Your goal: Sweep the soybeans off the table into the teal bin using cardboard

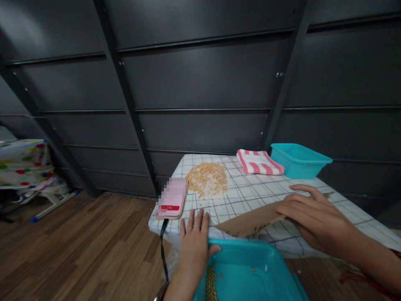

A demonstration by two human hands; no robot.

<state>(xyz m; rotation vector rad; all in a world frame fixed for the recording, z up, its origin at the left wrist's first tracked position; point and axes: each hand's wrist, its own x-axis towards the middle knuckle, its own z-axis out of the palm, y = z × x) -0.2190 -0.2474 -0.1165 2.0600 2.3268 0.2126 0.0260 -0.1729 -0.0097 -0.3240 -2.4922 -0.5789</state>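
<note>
My left hand [194, 242] lies with fingers stretched out over the near edge of the checked tablecloth, its thumb beside the rim of a teal plastic tub [260, 276]. Some beans [211, 286] are gathered along that tub's left side, with a few loose ones on its floor. In my right hand [316, 215] is a torn flat piece of brown cardboard [250, 219], gripped at its right end and held slanted by the table's front edge. Farther back, yellow beans mixed with white grains [208, 179] are spread on the cloth.
A pink phone [172, 198] with a black strap lies at the table's left edge. Behind are a folded pink-and-white striped towel [260, 162] and a second teal tub [300, 161]. Dark wall panels [200, 79] rise close behind. Another table with a dotted cover [25, 163] stands at far left.
</note>
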